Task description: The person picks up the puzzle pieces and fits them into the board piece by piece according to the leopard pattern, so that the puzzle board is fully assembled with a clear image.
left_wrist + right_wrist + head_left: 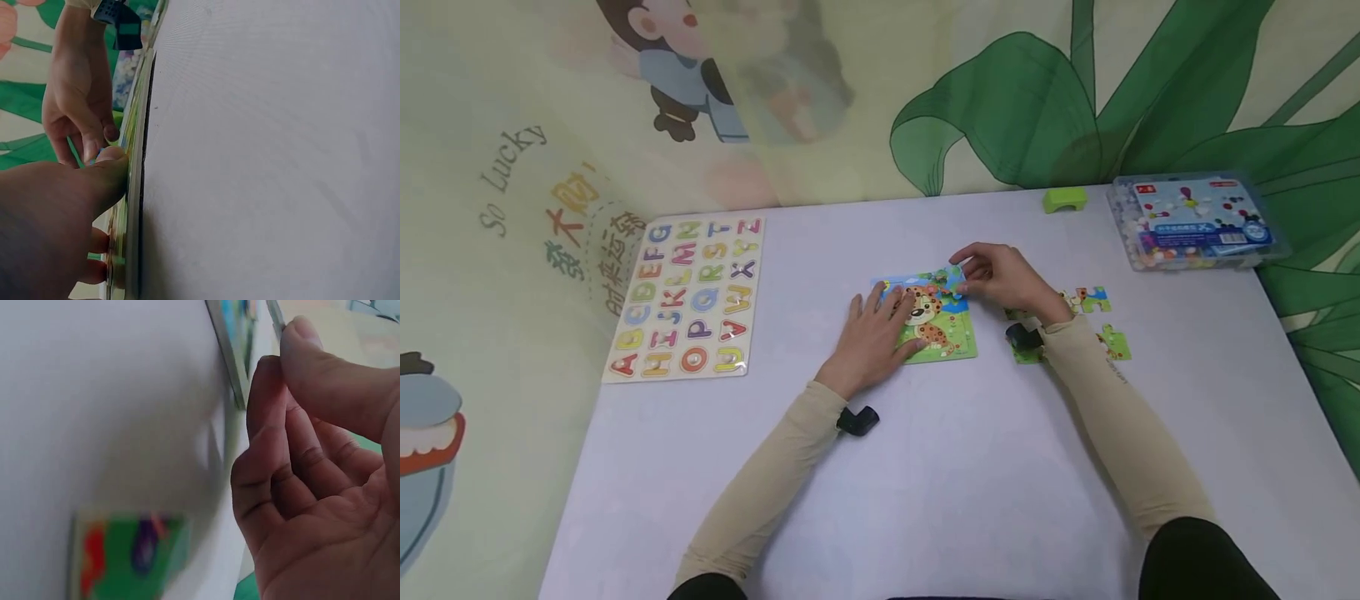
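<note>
A jigsaw puzzle [955, 343] with a spotted cartoon animal lies near the middle of the table. My left hand [874, 340] rests on its left part with fingers spread, and the thumb reaches along the near edge. At the upper right corner, my right hand [1006, 277] pinches a small blue-and-green puzzle piece [956, 278] between thumb and index finger. The right wrist view shows that piece [275, 315] edge-on at the fingertips, close above the puzzle board [236, 381]. My left hand covers part of the puzzle picture.
Several loose puzzle pieces [1115, 342] lie right of the puzzle, partly hidden by my right wrist. An alphabet board [679, 339] with letters lies at the left. A green block [1064, 199] and a clear plastic box [1206, 223] of small colored parts stand along the back right.
</note>
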A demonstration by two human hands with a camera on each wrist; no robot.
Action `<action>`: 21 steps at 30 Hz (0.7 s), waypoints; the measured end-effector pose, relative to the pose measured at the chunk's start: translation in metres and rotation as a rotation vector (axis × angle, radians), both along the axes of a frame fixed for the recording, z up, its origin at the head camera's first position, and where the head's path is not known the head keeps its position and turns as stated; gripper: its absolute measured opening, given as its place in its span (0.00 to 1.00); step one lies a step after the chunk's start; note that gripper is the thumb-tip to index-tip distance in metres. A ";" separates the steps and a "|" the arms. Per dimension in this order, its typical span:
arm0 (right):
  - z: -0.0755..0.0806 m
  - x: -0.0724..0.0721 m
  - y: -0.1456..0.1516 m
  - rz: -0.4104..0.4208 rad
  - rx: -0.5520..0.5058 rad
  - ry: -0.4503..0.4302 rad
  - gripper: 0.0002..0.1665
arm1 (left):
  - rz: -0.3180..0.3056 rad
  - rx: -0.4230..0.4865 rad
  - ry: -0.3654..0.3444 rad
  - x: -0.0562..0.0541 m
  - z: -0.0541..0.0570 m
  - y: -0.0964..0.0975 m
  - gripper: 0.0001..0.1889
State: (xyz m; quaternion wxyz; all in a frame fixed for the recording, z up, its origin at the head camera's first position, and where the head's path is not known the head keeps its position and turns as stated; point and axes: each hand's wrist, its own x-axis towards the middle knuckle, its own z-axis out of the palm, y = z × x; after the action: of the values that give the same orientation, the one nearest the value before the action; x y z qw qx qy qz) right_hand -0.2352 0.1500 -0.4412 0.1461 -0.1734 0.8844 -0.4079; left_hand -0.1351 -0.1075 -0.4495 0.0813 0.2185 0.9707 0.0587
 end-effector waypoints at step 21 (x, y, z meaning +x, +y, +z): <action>0.010 0.007 -0.025 0.032 0.189 0.074 0.25 | -0.007 -0.027 0.027 -0.002 0.000 0.004 0.42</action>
State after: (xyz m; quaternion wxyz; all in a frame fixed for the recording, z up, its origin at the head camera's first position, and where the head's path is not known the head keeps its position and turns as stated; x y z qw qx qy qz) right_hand -0.2281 0.1247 -0.4311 0.1357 -0.1879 0.9208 -0.3137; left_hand -0.1376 -0.1038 -0.4491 0.0712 0.2214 0.9716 0.0426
